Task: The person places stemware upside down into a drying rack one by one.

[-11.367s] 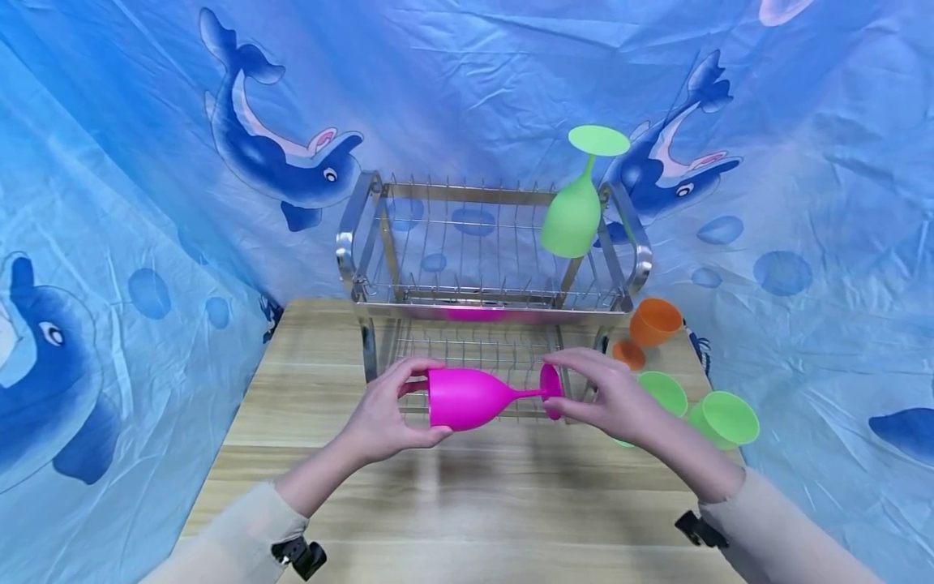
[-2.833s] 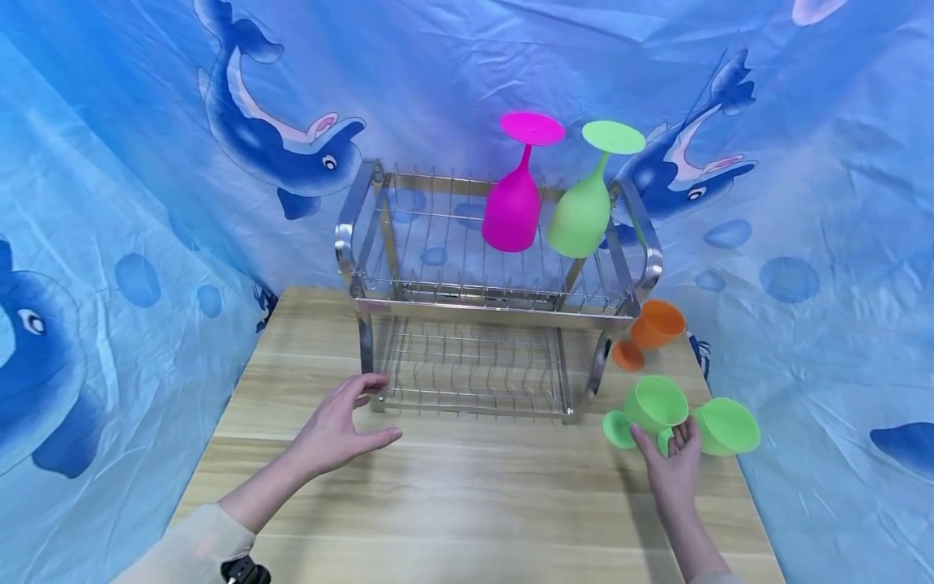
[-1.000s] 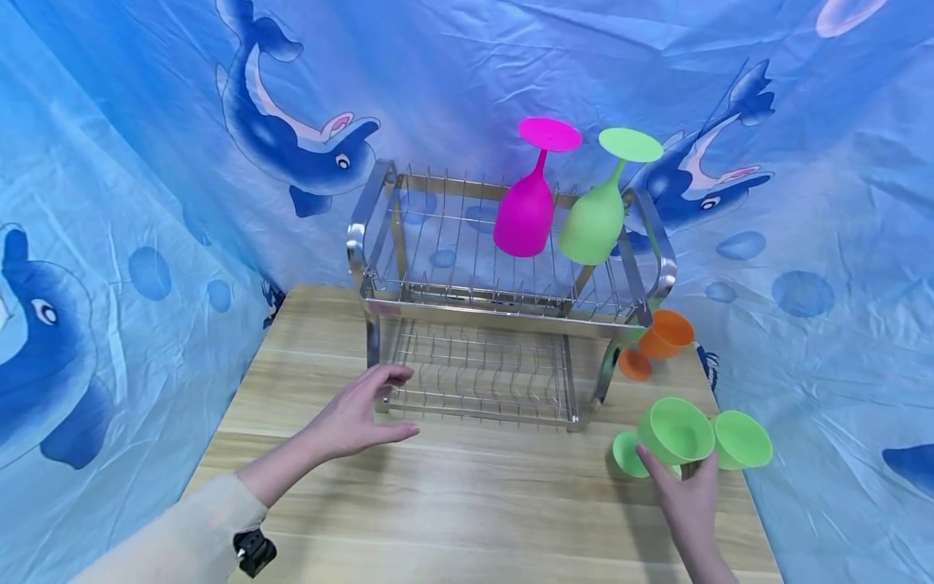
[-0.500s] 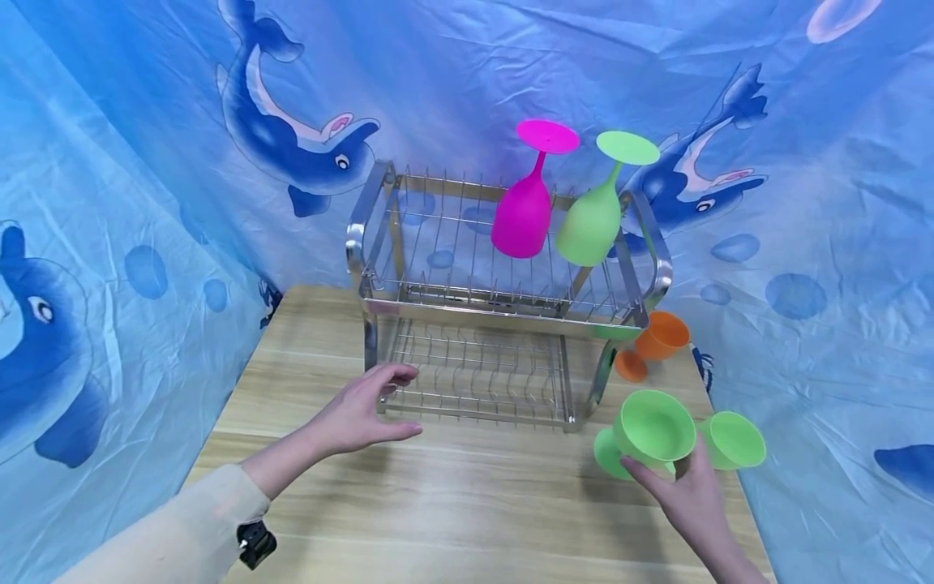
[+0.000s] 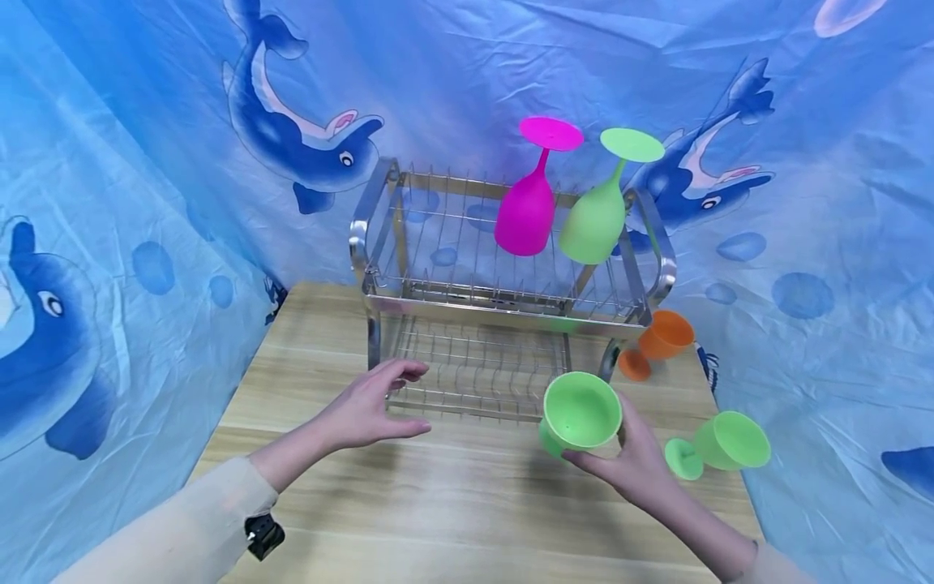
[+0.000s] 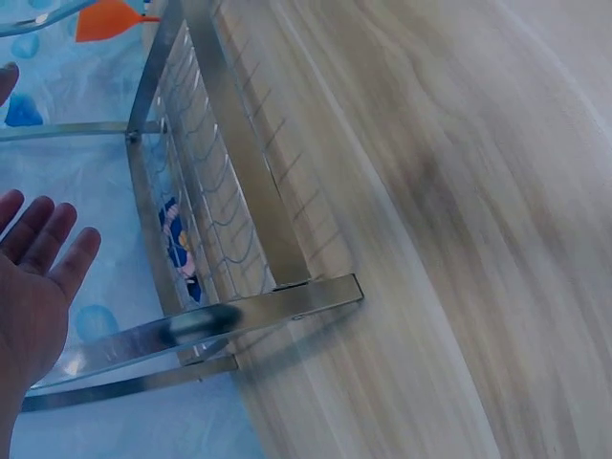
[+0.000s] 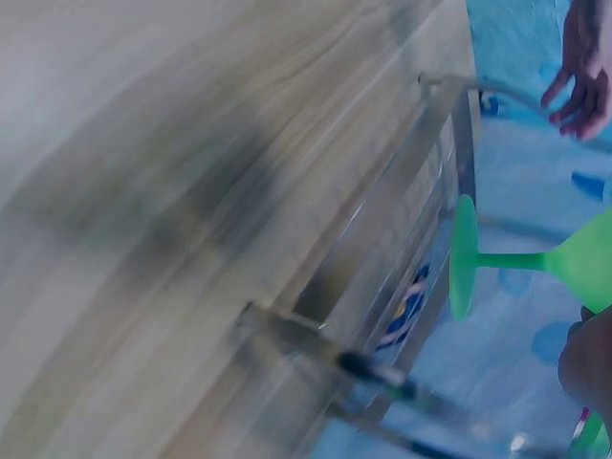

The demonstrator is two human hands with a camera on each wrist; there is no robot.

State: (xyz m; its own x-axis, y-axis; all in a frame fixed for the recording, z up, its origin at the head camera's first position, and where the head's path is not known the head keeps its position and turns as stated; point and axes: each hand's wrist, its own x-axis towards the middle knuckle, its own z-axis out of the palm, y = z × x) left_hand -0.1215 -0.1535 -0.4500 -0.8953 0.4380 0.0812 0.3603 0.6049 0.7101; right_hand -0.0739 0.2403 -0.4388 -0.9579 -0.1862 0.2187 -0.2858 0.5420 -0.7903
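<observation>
My right hand (image 5: pixel 633 454) grips a green goblet (image 5: pixel 582 412) by its bowl, mouth up, in front of the rack's lower right corner. In the right wrist view the stem and round foot of that green goblet (image 7: pixel 516 260) stick out beyond the fingers (image 7: pixel 588 368). Holding nothing, my left hand (image 5: pixel 368 410) hovers by the rack's lower left corner, fingers and thumb spread apart. On the upper tier of the metal dish rack (image 5: pixel 503 315), a magenta goblet (image 5: pixel 525 215) and a second green goblet (image 5: pixel 593 225) stand upside down side by side.
An orange goblet (image 5: pixel 666 334) lies on its side by the rack's right leg. Another green goblet (image 5: pixel 731 440) lies on the right part of the wooden table (image 5: pixel 467 503). A blue dolphin-print curtain (image 5: pixel 467 97) hangs behind and along both sides.
The magenta goblet went from both hands to the upper tier, upside down. My right hand then took a green goblet from the right side and carried it left; my left hand stayed nearly still.
</observation>
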